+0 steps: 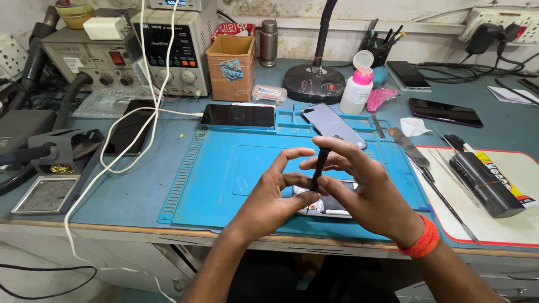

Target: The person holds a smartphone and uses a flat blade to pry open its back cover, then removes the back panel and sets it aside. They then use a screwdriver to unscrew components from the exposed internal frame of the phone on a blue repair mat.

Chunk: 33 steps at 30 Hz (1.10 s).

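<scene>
Opened phone [325,205] lay on the blue mat [219,185] near the worktop's front edge, mostly hidden under both hands, so its insides were hard to make out. At far left, a hot-air station [92,59] and a bench power supply [174,50] stood against the wall, with a white cable [126,120] looping down over the edge. A cardboard box [231,67] sat beside them. The left hand [269,193] pinched the lower end of a thin black tool [320,165], thumb and forefinger closed on it. The right hand [365,191], an orange band at the wrist, gripped the same tool higher up, fingers curled round it. Behind, two dark phones rested at the mat's far edge, one flat [238,115] and one tilted [332,124]. Farther right stood a pink-capped white bottle [357,90], two more phones [444,112] on the blue-grey worktop [505,132], and one black glue tube [484,182] on a white pad.
</scene>
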Available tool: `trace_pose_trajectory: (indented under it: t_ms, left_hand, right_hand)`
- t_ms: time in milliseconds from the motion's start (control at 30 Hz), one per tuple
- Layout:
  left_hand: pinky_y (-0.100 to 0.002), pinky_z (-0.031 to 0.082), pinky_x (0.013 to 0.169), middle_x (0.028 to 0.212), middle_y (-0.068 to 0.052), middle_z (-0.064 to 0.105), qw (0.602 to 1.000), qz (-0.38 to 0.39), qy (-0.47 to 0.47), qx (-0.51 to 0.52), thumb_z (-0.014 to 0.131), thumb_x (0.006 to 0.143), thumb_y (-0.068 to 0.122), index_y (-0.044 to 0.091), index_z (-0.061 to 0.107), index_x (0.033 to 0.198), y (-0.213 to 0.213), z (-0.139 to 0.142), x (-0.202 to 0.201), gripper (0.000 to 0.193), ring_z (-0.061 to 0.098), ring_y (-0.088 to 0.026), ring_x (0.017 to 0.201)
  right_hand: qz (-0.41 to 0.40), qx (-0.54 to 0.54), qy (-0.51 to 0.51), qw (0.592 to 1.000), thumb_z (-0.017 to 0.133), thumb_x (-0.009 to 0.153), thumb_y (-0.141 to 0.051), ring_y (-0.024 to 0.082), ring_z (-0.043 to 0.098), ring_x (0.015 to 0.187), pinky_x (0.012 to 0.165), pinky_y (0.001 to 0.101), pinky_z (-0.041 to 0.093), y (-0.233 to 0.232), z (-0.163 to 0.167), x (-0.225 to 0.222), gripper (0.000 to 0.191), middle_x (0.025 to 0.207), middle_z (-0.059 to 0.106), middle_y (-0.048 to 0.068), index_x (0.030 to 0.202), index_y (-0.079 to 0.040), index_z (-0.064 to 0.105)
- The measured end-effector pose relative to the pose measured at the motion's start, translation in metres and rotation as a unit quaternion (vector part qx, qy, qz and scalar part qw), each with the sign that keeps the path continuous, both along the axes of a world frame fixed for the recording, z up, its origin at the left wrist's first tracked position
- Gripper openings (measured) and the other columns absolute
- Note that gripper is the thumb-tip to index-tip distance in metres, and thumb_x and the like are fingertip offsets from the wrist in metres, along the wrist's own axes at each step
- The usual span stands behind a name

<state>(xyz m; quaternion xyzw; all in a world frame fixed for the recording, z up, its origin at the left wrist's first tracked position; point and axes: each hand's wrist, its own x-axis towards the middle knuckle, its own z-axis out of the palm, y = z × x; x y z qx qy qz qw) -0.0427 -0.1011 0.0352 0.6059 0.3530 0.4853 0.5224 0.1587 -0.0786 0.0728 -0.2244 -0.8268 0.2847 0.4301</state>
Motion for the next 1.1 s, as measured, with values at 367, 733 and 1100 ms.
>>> trace_pose_trajectory:
  t_ms: [367,733,1100]
  left_hand:
    - [-0.038,0.059,0.09,0.104,0.007,0.07,0.999,-0.028,-0.024,0.012,0.074,0.083,0.008,0.018,0.035,0.151,0.001,-0.001,0.003,0.08,0.064,-0.004,0.104]
    - [-0.038,0.052,0.1,0.097,-0.005,0.065,0.973,0.08,0.133,0.168,0.09,0.072,0.019,0.016,0.04,0.151,0.005,-0.002,0.001,0.094,0.066,-0.018,0.101]
    - [-0.046,0.043,0.107,0.123,0.0,0.064,0.932,0.094,0.335,0.098,0.087,0.07,0.039,0.019,0.068,0.116,-0.007,0.003,-0.032,0.054,0.053,-0.028,0.128]
  right_hand:
    - [-0.044,0.05,-0.024,0.998,0.076,0.088,-0.002,0.016,0.076,0.094,0.086,0.0338,0.063,-0.002,0.004,-0.005,0.064,0.102,0.076,0.005,0.147,-0.011,0.052]
    - [-0.097,0.04,-0.049,0.993,0.081,0.086,-0.008,0.014,0.075,0.078,0.076,0.0318,0.061,-0.004,0.005,-0.012,0.071,0.087,0.075,0.006,0.149,-0.014,0.049]
    - [-0.035,0.024,-0.052,0.998,0.074,0.088,-0.002,0.015,0.079,0.09,0.081,0.0324,0.064,-0.005,0.012,-0.008,0.072,0.105,0.079,0.006,0.152,-0.013,0.044]
